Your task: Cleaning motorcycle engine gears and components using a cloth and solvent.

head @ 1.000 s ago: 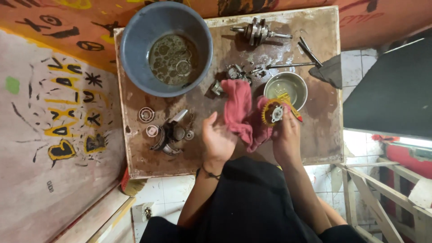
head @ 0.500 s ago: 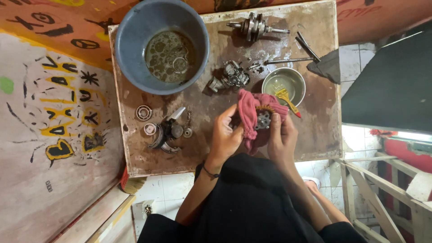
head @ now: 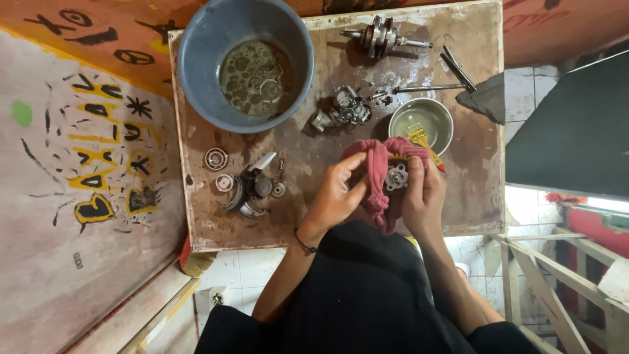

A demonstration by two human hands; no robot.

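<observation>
Nearest the camera, at the lower middle of the frame, both hands worked together over the near edge of the worn wooden table (head: 209, 229). The right hand (head: 424, 193) was closed around a small round metal part (head: 396, 177), holding it against a red rag (head: 380, 177) that draped over and below it. The left hand (head: 337, 193) gripped the rag from the left side, fingers curled into the cloth.

Just beyond the hands, a small metal bowl (head: 420, 121) sat at centre right with a yellow-handled brush (head: 422, 144) leaning over its rim. Left of the hands lay a cluster of bearings and small engine pieces (head: 252, 190), with a ring-shaped bearing (head: 215, 158) apart from them. A carburettor-like assembly (head: 344, 111) lay in the middle of the table.

Farther up, a large blue basin (head: 196, 72) of murky liquid filled the upper left of the table. A crankshaft (head: 383, 37) lay at the top edge, with long metal tools (head: 432, 86) towards the upper right.
</observation>
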